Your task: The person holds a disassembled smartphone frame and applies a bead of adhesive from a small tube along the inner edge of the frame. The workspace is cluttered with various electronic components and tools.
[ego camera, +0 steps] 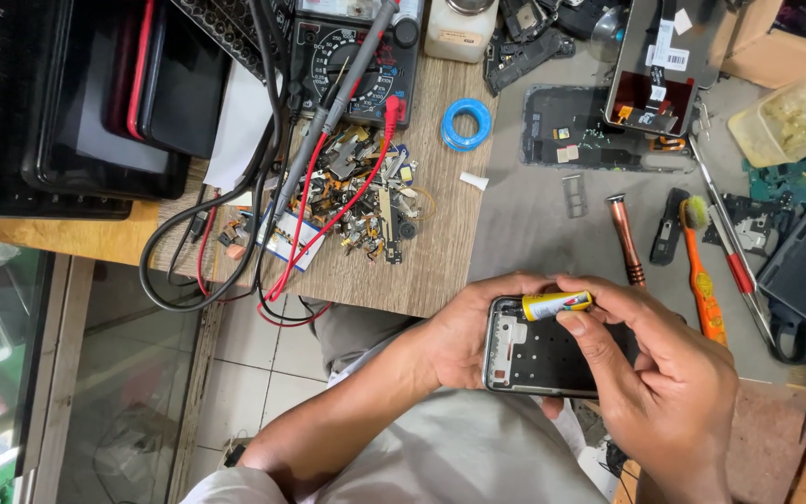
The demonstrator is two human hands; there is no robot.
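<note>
Phone frame, black and rectangular with its back open (543,359), is gripped along its left edge by the left hand (464,341), fingers curled closed around it above the person's lap. Right hand (664,373) pinches a small yellow tube (557,304) between thumb and fingertips (573,323), lying crosswise on the frame's top edge. On the grey work mat (524,215), well apart from both hands, a clear plastic tub (784,121) holds yellowish residue. A white bottle (459,28) stands on the wooden tabletop (431,261); its contents cannot be seen.

Glue tube (556,304) on phone frame (538,359); screwdriver (625,240) behind.
</note>
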